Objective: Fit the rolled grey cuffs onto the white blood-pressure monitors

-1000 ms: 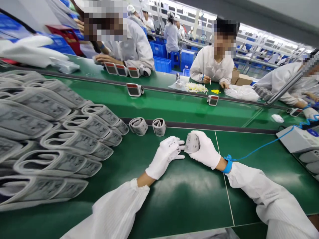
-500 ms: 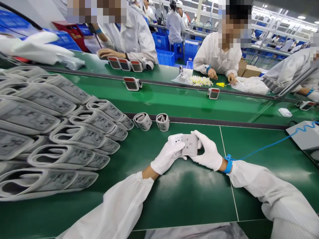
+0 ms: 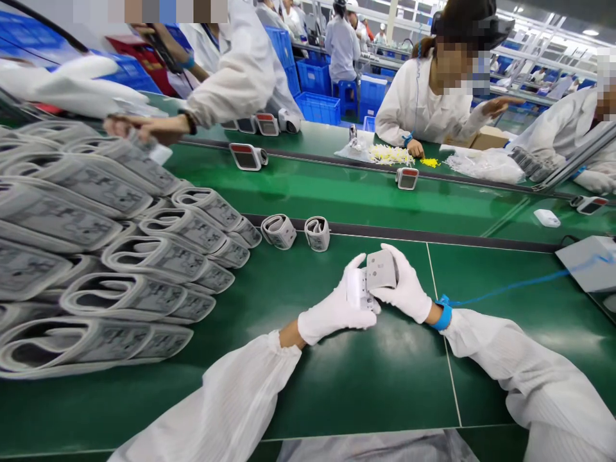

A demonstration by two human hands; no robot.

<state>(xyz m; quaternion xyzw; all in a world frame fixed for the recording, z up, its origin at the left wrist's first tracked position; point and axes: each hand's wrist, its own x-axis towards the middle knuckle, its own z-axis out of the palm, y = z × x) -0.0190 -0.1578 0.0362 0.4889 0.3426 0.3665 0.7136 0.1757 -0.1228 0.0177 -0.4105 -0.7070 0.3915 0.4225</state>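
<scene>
My gloved left hand (image 3: 337,300) is closed around a white monitor housing (image 3: 357,289), whose printed side partly shows. My gloved right hand (image 3: 407,290) grips a grey cuff (image 3: 381,268) with small holes in its face, fingers along its right side. The cuff sits up against the housing, partly overlapping it; whether the two are joined I cannot tell. Both hands meet above the green work surface (image 3: 346,385). Beyond them stand two small rolled cuffs (image 3: 316,233).
Stacks of folded grey cuffs (image 3: 158,269) fill the left side. Monitors with screens (image 3: 407,178) stand on the green conveyor (image 3: 317,186). A blue cord (image 3: 520,290) runs from my right wrist strap toward a grey box (image 3: 590,263). Co-workers (image 3: 423,115) sit across the belt.
My left hand has turned, standing the housing more upright, and the cuff has shifted right and up with my right hand. A co-worker's arm now reaches over the cuff stacks; belt monitors moved left.
</scene>
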